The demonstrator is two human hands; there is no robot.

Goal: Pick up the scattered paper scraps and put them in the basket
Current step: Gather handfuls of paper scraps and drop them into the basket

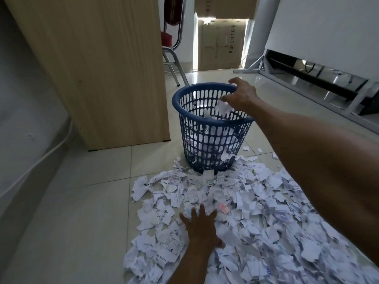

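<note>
We're reaching our right hand [241, 97] over the far right rim of the basket [211, 128], fingers spread apart, with a scrap [222, 107] just under them above the opening. Our left hand [200, 228] is lying flat on the near scraps [256, 218], fingers apart. The pile is spreading across the floor [82, 201] right up to the basket.

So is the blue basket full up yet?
No, only partly filled. Through the holes of the blue basket, paper scraps sit low inside, well below the rim. The right hand hangs over its opening with a crumpled scrap.
</note>
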